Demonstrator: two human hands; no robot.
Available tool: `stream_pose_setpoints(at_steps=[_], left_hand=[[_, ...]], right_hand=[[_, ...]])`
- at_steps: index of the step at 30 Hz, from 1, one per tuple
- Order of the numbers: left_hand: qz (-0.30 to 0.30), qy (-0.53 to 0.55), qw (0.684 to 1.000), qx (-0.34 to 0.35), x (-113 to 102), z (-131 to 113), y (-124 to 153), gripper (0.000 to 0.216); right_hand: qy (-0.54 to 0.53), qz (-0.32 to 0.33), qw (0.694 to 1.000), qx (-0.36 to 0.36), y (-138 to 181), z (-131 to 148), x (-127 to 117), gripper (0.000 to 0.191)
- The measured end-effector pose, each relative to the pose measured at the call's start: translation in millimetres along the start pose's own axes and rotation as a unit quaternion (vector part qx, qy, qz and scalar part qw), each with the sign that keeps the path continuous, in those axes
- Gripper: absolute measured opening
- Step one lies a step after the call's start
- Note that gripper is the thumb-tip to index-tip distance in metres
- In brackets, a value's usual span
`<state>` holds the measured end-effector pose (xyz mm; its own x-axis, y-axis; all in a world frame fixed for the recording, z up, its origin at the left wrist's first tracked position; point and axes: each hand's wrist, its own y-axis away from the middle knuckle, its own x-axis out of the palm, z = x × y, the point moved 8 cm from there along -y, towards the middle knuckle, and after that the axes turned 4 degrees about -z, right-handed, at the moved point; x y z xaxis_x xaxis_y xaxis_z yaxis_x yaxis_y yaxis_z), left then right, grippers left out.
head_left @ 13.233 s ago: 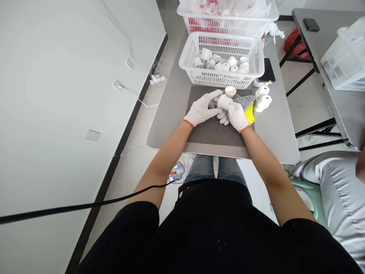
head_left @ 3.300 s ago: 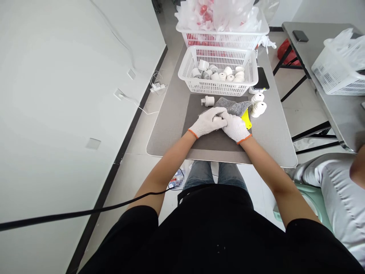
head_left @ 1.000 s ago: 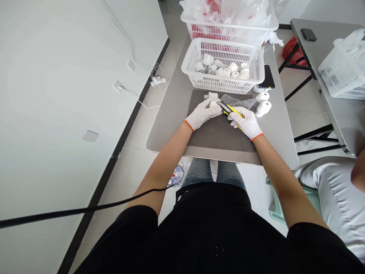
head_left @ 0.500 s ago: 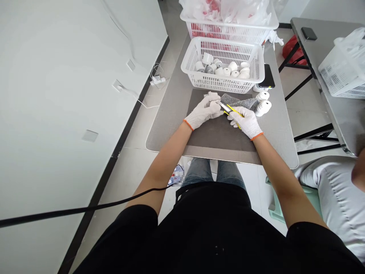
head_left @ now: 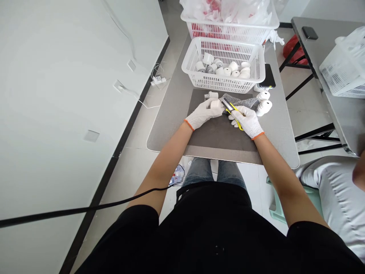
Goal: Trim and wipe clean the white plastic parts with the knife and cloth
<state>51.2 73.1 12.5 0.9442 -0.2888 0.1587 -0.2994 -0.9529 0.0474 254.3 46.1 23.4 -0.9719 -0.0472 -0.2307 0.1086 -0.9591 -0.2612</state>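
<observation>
Both my hands wear white knit gloves with orange cuffs and rest on a dark grey mat [head_left: 216, 133]. My left hand [head_left: 203, 112] is closed round a small white cylindrical part [head_left: 215, 104] and holds it down on the mat. My right hand [head_left: 246, 120] grips a yellow and black utility knife [head_left: 230, 107], whose tip points at the part. A second white part [head_left: 211, 95] lies just behind my left hand. A grey cloth [head_left: 242, 102] lies under the knife's far side.
A white basket [head_left: 225, 82] holds several white parts at the back of the grey table [head_left: 168, 114]; behind it stands another basket [head_left: 228, 32] of bagged items. Two white parts [head_left: 264, 102] and a black phone [head_left: 269, 76] lie at right. Another person's sleeve [head_left: 336, 194] is at right.
My left hand has shifted slightly and the white part now shows between its fingers. The knife in my right hand has edged closer to the part.
</observation>
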Motion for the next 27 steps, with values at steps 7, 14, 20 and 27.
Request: stream_pose_setpoints(at_steps=[7,14,20,27], left_hand=[[0.031,0.012,0.999,-0.003,1,-2,5,0.089],[0.033,0.034,0.999,-0.008,1,-1,3,0.062],[0.024,0.0,1.0,0.011,4,-6,4,0.053],[0.041,0.017,0.999,0.002,4,-3,3,0.09]], right_hand=[[0.02,-0.008,0.996,0.087,10,-6,0,0.042],[0.014,0.003,0.999,0.034,6,1,5,0.04],[0.01,-0.011,0.995,0.102,11,-6,-1,0.044],[0.016,-0.009,0.988,0.15,13,-5,3,0.054]])
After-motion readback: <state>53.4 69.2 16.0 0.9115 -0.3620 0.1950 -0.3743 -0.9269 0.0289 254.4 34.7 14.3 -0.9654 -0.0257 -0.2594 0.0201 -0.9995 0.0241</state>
